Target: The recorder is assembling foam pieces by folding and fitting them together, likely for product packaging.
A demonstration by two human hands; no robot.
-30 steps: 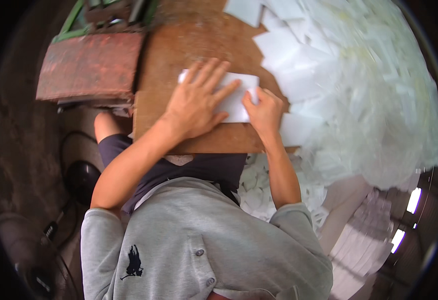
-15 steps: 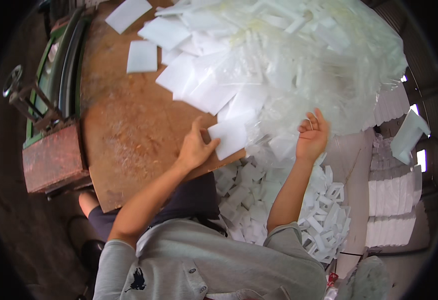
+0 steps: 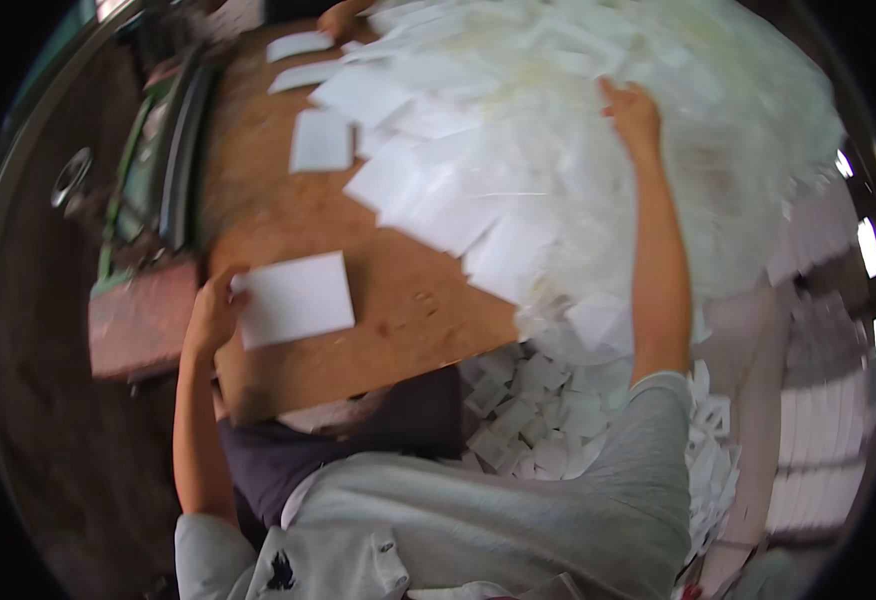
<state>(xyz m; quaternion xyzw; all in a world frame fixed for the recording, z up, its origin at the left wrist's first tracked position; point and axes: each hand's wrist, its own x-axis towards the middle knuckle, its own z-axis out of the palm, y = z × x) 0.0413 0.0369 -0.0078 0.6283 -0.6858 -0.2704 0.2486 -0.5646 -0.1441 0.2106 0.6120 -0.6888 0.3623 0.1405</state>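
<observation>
Half a second ago the left hand lay at the pile's edge; now it has drawn a white sheet stack aside to the table at nine o'clock. The stack lies flat, its long axis running roughly nine to three, slightly tilted. Left fingers curl against its near-left edge. Farther off, at one o'clock, the right hand has reached deeper into the white pile, fingers spread, touching loose sheets.
</observation>
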